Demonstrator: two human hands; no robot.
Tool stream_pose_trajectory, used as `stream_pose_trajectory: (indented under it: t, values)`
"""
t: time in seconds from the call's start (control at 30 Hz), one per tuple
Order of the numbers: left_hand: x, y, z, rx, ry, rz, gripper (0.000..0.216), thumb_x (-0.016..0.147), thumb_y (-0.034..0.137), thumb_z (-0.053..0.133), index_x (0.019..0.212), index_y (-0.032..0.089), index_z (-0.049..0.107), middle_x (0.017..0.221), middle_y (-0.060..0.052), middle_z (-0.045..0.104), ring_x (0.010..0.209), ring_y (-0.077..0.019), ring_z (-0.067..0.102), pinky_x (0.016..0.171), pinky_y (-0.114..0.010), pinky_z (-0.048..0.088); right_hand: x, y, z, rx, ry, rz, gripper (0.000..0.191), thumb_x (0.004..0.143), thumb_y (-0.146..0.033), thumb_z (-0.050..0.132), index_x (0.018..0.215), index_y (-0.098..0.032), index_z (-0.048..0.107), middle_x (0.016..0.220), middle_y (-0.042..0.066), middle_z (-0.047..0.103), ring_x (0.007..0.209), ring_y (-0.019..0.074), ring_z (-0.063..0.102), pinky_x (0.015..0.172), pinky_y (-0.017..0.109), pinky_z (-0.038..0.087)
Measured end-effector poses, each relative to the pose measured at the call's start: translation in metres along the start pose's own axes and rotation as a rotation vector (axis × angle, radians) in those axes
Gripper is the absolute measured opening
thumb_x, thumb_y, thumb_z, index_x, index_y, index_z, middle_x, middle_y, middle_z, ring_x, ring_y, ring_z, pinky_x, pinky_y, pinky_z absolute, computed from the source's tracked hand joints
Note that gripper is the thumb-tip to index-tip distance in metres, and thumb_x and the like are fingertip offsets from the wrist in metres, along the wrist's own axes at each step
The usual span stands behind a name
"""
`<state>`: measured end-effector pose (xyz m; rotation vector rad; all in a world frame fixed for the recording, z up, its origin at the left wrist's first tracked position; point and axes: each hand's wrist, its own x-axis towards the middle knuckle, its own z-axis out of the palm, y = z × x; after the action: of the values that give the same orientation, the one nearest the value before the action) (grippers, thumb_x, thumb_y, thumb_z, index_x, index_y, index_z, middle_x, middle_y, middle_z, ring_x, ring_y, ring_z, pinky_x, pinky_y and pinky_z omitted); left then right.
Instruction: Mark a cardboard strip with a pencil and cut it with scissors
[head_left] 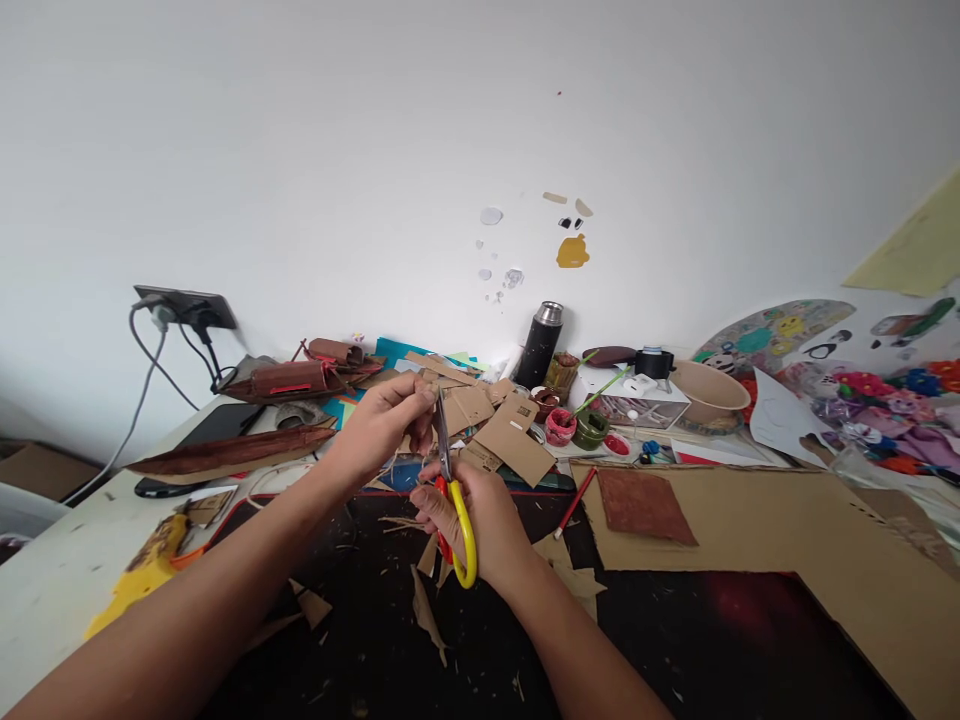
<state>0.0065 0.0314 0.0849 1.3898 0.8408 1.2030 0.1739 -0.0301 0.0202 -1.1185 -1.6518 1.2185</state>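
My right hand [480, 525] is closed round the red and yellow handles of a pair of scissors [456, 510], whose blades point up and away. My left hand [386, 420] pinches a small piece of brown cardboard [429, 392] right at the blade tips. Both hands hover above a dark mat [420, 660] strewn with thin cardboard trimmings [427, 610]. The piece in my left fingers is mostly hidden by them.
A large cardboard sheet [787, 530] with a reddish-brown square lies at right, a red pencil [576, 500] beside it. Behind the hands are cardboard cut-outs [510, 435], paint pots [574, 428], a black flask [540, 345] and a bowl [709, 392]. A wall socket with cables [184, 308] is at left.
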Motion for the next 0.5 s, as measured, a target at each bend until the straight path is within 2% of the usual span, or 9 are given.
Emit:
stream_pose_trajectory:
  t: [0.17, 0.33, 0.5]
  values:
    - [-0.0006, 0.0021, -0.0005, -0.006, -0.004, 0.016, 0.033, 0.091, 0.037, 0.072, 0.069, 0.02, 0.054, 0.054, 0.005, 0.054, 0.046, -0.0123, 0.058, 0.048, -0.024, 0.045, 0.0003, 0.002, -0.0016, -0.06, 0.024, -0.026, 0.052, 0.091, -0.065, 0.077, 0.12, -0.022, 0.074, 0.072, 0.002, 0.071, 0.064, 0.0206, 0.074, 0.063, 0.028, 0.058]
    - [-0.0008, 0.0041, 0.0005, 0.097, 0.067, 0.091, 0.033, 0.091, 0.039, 0.072, 0.07, 0.02, 0.056, 0.055, 0.004, 0.058, 0.048, -0.0122, 0.057, 0.05, -0.024, 0.047, 0.0003, 0.0058, -0.001, -0.03, 0.012, -0.021, 0.055, 0.093, -0.068, 0.074, 0.123, -0.022, 0.073, 0.071, 0.001, 0.07, 0.062, 0.0206, 0.075, 0.06, 0.028, 0.058]
    - [0.0001, 0.0053, 0.0004, 0.062, 0.038, 0.056, 0.035, 0.089, 0.04, 0.073, 0.068, 0.021, 0.054, 0.054, 0.005, 0.055, 0.046, -0.0121, 0.057, 0.047, -0.024, 0.046, 0.0009, 0.0049, -0.0015, -0.019, -0.005, -0.025, 0.057, 0.091, -0.069, 0.075, 0.124, -0.022, 0.073, 0.078, 0.004, 0.074, 0.072, 0.0239, 0.079, 0.063, 0.029, 0.06]
